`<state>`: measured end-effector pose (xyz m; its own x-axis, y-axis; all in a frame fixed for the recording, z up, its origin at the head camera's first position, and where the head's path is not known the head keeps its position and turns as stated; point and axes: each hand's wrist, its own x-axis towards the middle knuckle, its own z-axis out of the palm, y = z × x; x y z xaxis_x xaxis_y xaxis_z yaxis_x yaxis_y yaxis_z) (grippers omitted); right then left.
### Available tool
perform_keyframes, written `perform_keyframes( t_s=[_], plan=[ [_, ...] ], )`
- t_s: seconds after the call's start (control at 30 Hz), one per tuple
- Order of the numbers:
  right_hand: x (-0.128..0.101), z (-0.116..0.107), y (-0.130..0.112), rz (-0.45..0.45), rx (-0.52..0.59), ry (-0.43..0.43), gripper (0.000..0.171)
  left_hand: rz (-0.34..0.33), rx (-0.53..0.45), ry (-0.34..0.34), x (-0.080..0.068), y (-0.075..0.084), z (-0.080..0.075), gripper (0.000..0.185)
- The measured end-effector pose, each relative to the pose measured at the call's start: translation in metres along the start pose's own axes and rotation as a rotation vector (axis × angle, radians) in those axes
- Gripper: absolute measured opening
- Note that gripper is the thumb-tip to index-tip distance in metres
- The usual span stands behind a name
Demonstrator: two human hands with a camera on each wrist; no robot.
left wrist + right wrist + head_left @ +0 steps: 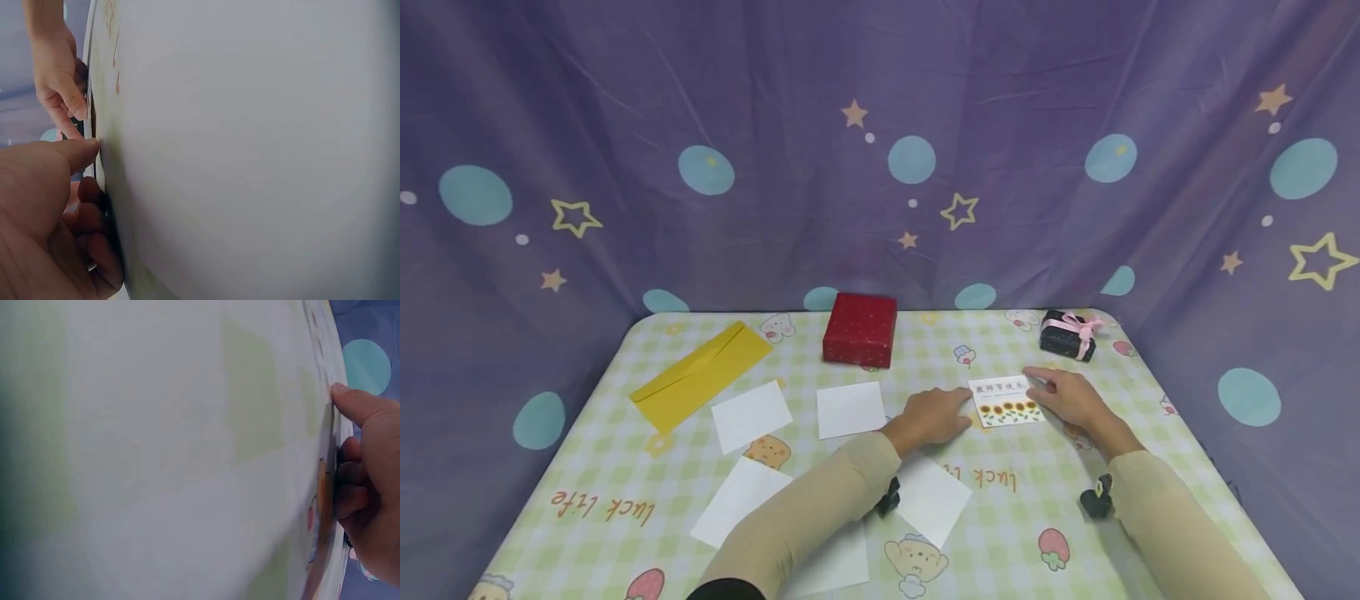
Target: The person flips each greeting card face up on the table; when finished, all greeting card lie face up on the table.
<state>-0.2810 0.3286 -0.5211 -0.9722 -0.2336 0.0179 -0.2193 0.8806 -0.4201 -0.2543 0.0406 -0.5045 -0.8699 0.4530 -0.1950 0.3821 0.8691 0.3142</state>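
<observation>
A greeting card (1000, 410) with printed characters and a row of sunflowers lies on the tablecloth, right of centre. My left hand (932, 417) reaches its left edge, the index fingertip touching there and the thumb lower down. At the upper right corner, the extended index finger and thumb of my right hand (1071, 402) touch the card. In the left wrist view my left hand (37, 219) is close to the table, with my right hand (56, 75) beyond it. The right wrist view has my right hand (375, 462) with its thumb extended and other fingers bent.
A red box (860, 329) stands at the back, and a black gift box (1067, 335) with a pink ribbon at back right. On the left lie a yellow envelope (700, 375) and several white cards, including one blank card (852, 409). A purple curtain (880, 208) hangs behind the table.
</observation>
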Motion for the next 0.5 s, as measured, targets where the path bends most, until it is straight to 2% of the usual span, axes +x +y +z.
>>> perform_keyframes(
  t_s=[0.2,0.5],
  plan=[
    [0.001,-0.006,-0.002,0.049,0.068,-0.043,0.05,0.006,-0.047,-0.006,-0.005,-0.004,-0.009,0.056],
    [-0.014,-0.014,-0.025,-0.005,0.143,-0.02,0.049,0.015,-0.06,0.008,-0.018,-0.019,-0.023,0.052]
  ],
)
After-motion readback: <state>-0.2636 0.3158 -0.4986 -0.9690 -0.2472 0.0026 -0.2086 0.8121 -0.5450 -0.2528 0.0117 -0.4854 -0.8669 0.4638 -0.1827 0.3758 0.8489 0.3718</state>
